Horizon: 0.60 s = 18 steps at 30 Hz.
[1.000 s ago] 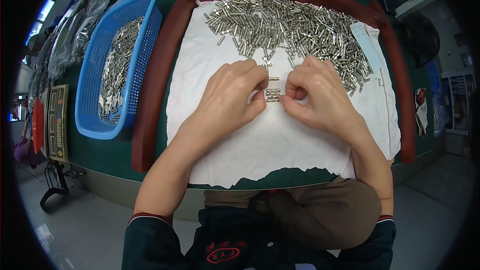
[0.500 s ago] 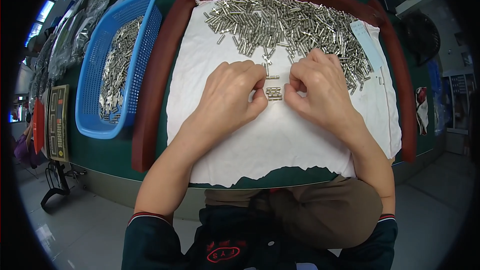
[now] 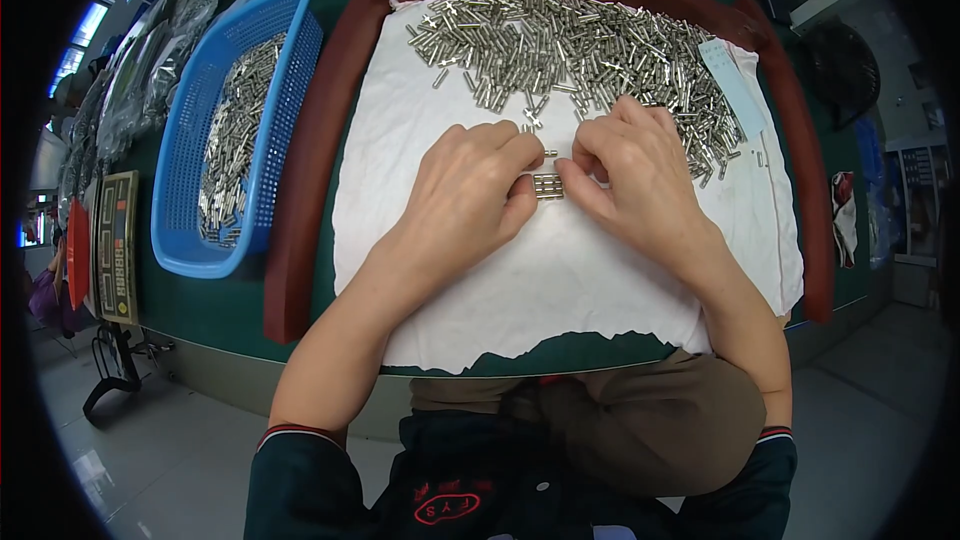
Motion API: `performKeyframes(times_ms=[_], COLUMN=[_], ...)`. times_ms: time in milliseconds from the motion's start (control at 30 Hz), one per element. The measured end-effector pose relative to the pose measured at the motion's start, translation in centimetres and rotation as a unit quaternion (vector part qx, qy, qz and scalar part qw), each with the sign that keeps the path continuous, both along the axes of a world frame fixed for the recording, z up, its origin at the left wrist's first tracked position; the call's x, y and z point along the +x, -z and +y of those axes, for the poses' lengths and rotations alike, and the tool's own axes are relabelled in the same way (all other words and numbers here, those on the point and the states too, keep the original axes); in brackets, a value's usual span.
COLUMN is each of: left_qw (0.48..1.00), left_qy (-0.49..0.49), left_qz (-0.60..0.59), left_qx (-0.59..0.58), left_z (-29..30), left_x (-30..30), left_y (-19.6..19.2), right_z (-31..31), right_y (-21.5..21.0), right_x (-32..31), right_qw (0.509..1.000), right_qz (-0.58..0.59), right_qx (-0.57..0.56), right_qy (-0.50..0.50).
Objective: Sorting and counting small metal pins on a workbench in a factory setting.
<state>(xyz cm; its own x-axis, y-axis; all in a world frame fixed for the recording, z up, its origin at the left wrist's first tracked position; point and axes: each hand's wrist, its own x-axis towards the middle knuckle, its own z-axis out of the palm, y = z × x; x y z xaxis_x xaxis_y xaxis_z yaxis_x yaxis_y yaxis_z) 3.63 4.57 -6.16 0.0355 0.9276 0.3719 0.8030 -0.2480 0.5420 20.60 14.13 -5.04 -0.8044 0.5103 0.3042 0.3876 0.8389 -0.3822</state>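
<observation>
On a white cloth (image 3: 560, 290), a small block of short silvery metal pins (image 3: 548, 186) lies in neat rows between my two hands. My left hand (image 3: 465, 175) is curled at the block's left side, its thumb against the pin ends. Opposite, my right hand (image 3: 640, 170) is also curled, with the thumb at the right ends. A single pin (image 3: 551, 153) lies crosswise just beyond the block, by my left index finger. The inner fingertips of both hands are partly hidden. Farther off spreads a large heap of loose pins (image 3: 560, 40).
A reddish-brown wooden frame (image 3: 310, 210) borders the cloth left, far and right. To its left stands a blue perforated basket (image 3: 185, 230) with more pins. A pale blue paper slip (image 3: 730, 90) lies on the heap's right edge. Plastic bags (image 3: 190, 30) line the far left.
My right hand has moved left, closing the gap to the block, and its thumb now meets the pin ends. The pins look more tightly lined up. My left hand has shifted slightly right.
</observation>
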Motion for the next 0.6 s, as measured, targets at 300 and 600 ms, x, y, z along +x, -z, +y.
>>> performKeyframes(times_ms=[300,600], left_qw=[1.0,1.0], left_qy=[0.013,0.023], left_qz=[0.011,0.007], left_qx=[-0.001,-0.013], left_z=[-0.14,-0.22], left_x=[-0.15,-0.28], left_y=[-0.11,-0.23], right_z=[-0.17,-0.3], right_y=[-0.79,-0.76], right_x=[0.03,0.18], right_qw=[0.998,0.998], right_qz=[-0.056,-0.05], right_qx=[-0.04,-0.042], right_qy=[0.003,-0.014])
